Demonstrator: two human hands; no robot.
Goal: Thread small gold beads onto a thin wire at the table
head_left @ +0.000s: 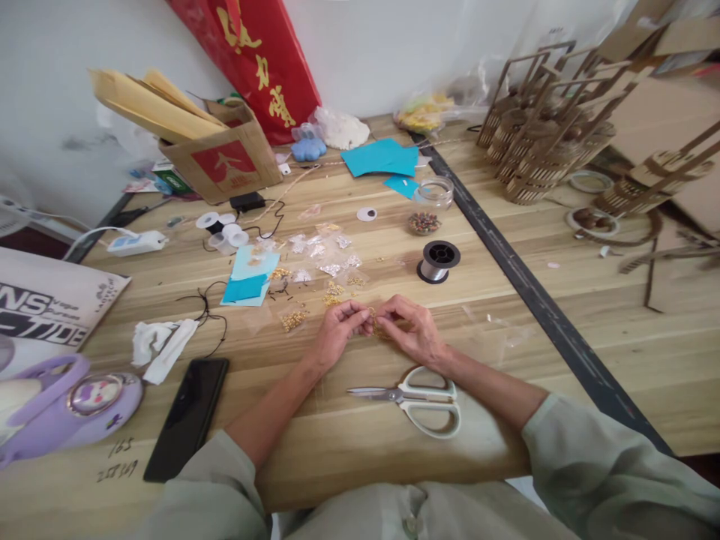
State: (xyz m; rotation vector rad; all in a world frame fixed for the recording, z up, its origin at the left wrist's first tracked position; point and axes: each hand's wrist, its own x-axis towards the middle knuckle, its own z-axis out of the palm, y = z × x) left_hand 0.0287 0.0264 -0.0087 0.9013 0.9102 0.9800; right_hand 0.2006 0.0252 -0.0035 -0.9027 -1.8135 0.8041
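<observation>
Head view: holds 1 small gold-coloured piece (372, 319) between left hand (339, 334) and right hand (414, 330), both with thumb and fingers pinched together. Lies directly between the fingertips, no nearer to either; apparently runs lengthwise along their gap, though too small to be sure. Sits beyond the scissors (400, 395), short of the spool (437, 264).

We see soft, fairly even light over the worktop (343, 450), with bright glints on the clear plastic packets (337, 251) and dim shading beside the right sleeve (613, 457). Our wide view stretches toward its edges, smearing the cardboard (669, 97), and the gold-coloured piece (372, 318) between the hands (415, 331) lacks crisp detail.
</observation>
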